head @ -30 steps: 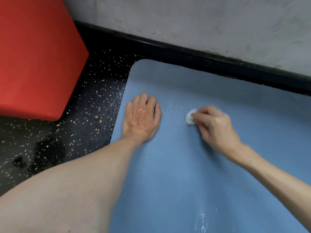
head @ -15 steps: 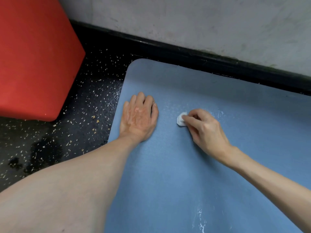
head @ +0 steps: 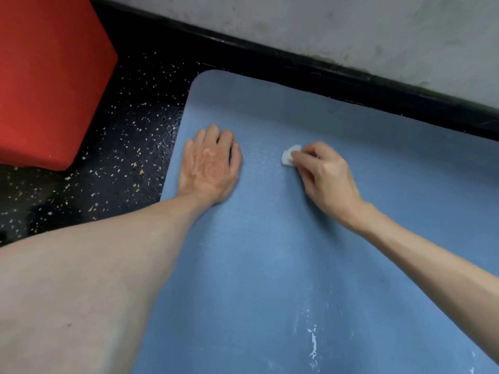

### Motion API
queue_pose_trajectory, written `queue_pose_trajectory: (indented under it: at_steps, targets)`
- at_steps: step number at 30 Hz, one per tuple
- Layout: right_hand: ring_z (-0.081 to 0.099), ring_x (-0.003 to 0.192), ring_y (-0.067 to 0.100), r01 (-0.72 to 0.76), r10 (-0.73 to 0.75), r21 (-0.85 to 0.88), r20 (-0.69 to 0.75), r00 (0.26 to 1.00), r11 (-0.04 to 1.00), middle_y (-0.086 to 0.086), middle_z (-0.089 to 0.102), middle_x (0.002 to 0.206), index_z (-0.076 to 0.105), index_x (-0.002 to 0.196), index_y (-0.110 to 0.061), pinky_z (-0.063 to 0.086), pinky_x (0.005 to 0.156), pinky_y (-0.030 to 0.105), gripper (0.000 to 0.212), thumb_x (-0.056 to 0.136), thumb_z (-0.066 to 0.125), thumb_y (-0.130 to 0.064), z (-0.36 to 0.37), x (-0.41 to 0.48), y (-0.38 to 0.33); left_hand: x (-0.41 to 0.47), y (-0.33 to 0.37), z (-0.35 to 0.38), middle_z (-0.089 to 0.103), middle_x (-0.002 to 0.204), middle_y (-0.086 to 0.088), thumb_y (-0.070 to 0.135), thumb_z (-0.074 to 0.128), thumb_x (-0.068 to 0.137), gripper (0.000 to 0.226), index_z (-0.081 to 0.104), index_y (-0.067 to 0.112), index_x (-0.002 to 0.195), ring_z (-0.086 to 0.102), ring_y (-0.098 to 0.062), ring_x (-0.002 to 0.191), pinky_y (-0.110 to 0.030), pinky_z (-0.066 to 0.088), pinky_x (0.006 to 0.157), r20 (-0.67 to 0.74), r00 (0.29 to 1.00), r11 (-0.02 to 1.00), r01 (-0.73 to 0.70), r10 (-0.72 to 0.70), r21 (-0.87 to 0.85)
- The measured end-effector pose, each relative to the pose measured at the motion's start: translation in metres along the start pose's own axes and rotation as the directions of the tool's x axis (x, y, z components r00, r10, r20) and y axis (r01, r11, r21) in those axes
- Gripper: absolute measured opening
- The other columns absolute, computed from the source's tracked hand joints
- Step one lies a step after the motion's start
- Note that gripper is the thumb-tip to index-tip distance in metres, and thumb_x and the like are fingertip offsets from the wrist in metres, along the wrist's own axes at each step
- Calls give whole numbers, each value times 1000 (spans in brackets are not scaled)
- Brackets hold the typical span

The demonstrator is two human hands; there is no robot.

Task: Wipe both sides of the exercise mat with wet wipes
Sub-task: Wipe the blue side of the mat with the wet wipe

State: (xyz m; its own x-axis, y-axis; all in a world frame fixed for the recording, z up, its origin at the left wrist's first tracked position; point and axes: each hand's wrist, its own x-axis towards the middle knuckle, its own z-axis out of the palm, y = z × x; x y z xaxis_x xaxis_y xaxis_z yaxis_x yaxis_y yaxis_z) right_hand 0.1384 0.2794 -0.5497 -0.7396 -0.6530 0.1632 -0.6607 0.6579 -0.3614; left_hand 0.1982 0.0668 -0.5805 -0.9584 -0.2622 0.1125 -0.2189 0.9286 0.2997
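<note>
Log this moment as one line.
left hand flat on blue exercise mat | right hand pinches small white wadded wet wipe against mat

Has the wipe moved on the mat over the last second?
Yes. Judged against the left hand planted on the mat, the wet wipe slid nearer it, then back to the right, roughly to its start.

left hand (head: 210, 163) is planted flat, palm down, fingers together and pointing away with the forearm stretched straight out behind it, and the right hand (head: 324, 176) is angled in from the right side, fingers curled, pinching a little wadded wet wipe (head: 289, 157) at the fingertips
</note>
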Motion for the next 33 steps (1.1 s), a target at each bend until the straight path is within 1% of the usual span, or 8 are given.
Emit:
queue_pose_trajectory:
  at_steps: [5, 13, 18, 21, 24, 27, 30, 33]
  targets:
    - [58, 76, 32, 204, -220, 103, 170, 961, 973, 16, 61, 92, 70, 101, 0, 50, 66, 34, 21, 92, 51, -5, -6, -54, -24, 1, 1, 0, 52, 97, -9, 31, 35, 99, 28, 55, 12, 96, 46, -28, 87, -39, 30, 74, 8, 1000, 1000, 1, -1, 6]
    - [64, 83, 36, -87, 83, -34, -118, 990, 996, 18, 64, 91, 74, 97, -4, 50, 74, 33, 22, 87, 55, 1, -1, 45, 30, 1, -1, 1, 50, 96, -9, 31, 35, 98, 27, 55, 12, 94, 44, -28, 85, -38, 27, 72, 0, 1000, 1000, -2, 2, 1]
    - [63, 80, 36, 53, -53, -17, -20, 998, 998, 15, 64, 91, 74, 96, -3, 53, 73, 38, 22, 88, 54, 1, -7, 21, 21, 0, 0, 0, 50, 95, -7, 32, 33, 98, 29, 54, 13, 94, 44, -26, 84, -37, 27, 72, 4, 1000, 1000, 4, -4, 0]
    - [65, 85, 35, -8, 4, -56, -61, 998, 998, 15, 67, 95, 75, 95, -5, 55, 73, 43, 27, 87, 49, -1, -4, 65, 41, -1, 0, 1, 49, 94, -7, 32, 33, 98, 28, 54, 14, 93, 43, -26, 83, -35, 25, 72, 1, 1000, 1000, 0, 0, -2]
    - [65, 93, 33, -103, 100, -30, -92, 991, 994, 14, 67, 100, 74, 98, -6, 54, 80, 40, 31, 83, 47, -1, 0, 83, 42, 0, -1, 2, 49, 92, -7, 32, 34, 97, 28, 54, 14, 91, 40, -23, 80, -33, 22, 71, -12, 1000, 1000, 6, -6, -23]
    - [65, 86, 35, -21, 19, -22, -68, 997, 1000, 16, 66, 94, 74, 98, -3, 52, 77, 34, 25, 85, 56, 6, 2, 43, 26, 0, -1, 1, 48, 91, -5, 31, 36, 97, 26, 54, 15, 90, 33, -19, 78, -33, 21, 70, -10, 1000, 1000, 20, -20, -17]
    - [62, 81, 33, 103, -103, 3, 44, 994, 995, 13, 65, 92, 74, 97, -4, 47, 77, 29, 22, 85, 60, 8, -8, 23, 21, 0, -1, 1, 49, 91, -6, 31, 34, 97, 27, 54, 14, 90, 40, -23, 79, -34, 23, 70, -5, 1000, 1000, 13, -13, -10]
    - [65, 81, 32, 64, -64, -24, 6, 998, 998, 14, 66, 89, 75, 92, -4, 52, 77, 32, 22, 91, 53, -2, -8, 55, 34, -1, 0, 1, 49, 92, -6, 32, 33, 97, 28, 54, 14, 91, 42, -24, 81, -36, 26, 71, 10, 1000, 1000, 10, -10, -13]
